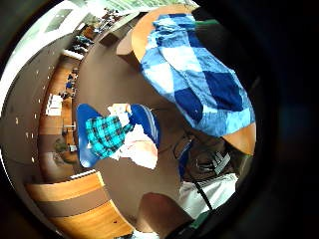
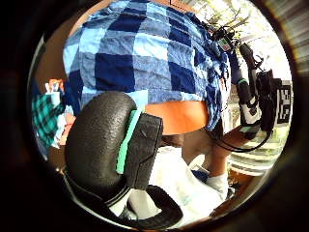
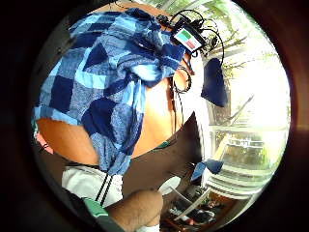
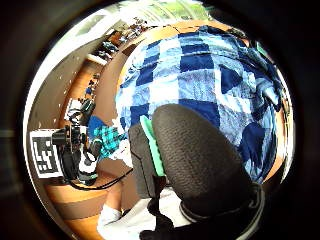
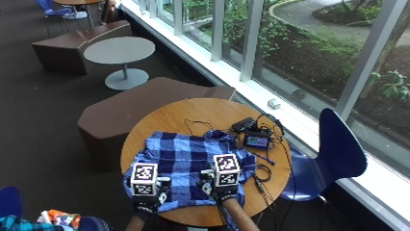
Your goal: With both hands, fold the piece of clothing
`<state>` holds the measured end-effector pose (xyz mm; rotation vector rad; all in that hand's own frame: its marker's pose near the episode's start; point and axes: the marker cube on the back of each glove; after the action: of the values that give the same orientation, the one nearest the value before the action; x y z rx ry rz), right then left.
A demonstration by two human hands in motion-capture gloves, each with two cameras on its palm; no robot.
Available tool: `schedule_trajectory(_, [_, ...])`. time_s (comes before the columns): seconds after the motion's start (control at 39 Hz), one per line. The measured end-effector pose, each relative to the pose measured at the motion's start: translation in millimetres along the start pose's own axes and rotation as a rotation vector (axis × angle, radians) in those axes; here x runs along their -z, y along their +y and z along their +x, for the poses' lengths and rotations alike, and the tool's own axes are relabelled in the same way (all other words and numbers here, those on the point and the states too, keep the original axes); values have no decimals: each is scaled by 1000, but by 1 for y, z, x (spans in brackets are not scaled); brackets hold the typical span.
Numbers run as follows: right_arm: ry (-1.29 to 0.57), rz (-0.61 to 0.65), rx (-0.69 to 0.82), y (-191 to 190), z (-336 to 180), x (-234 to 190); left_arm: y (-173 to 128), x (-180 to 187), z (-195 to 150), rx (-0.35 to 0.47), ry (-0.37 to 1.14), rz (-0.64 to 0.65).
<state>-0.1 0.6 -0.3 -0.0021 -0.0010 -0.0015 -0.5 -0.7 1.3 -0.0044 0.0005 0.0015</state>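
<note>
Both gloved hands sit at the near edge of the round wooden table [image 5: 192,115], forearms reaching up from the lower edge of the outside view. Left hand [image 5: 147,204] over the near-left hem of the blue checked shirt [image 5: 185,161]; right hand [image 5: 224,192] over its near-right part, just beside the left. Whether either hand grips, presses or is released cannot be told: the fingers are hidden from above. The shirt lies spread mostly flat across the near half of the table, its far-right end bunched and rumpled, hem hanging slightly past the table edge. Palm views show the cloth close under both palms. A small screen device [image 5: 258,141] with black cables [image 5: 262,171] lies on the table's right side, touching the shirt's bunched end. A blue chair [image 5: 333,154] stands right of the table.
</note>
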Motion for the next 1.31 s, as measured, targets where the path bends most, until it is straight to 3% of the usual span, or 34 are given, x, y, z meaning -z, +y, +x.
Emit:
schedule_trajectory(0.62, [9, -5, 26, 17, 3, 4, 3, -4, 6, -48, 14, 0])
schedule_trajectory(0.74, [15, -56, 37, 28, 10, -16, 5, -26, 3, -62, -7, -22])
schedule_trajectory(0.97, [34, -223, -15, 32, 35, -75, 6, -87, -3, -106, -21, -224])
schedule_trajectory(1.08, [49, -279, -47, 33, 47, -90, 1, -109, -8, -103, -24, -248])
schedule_trajectory(1.18, [3, -292, -61, 32, 59, -98, -1, -117, -13, -90, -9, -179])
schedule_trajectory(1.31, [10, -190, -78, 26, 70, -95, -8, -113, -15, -39, -67, 93])
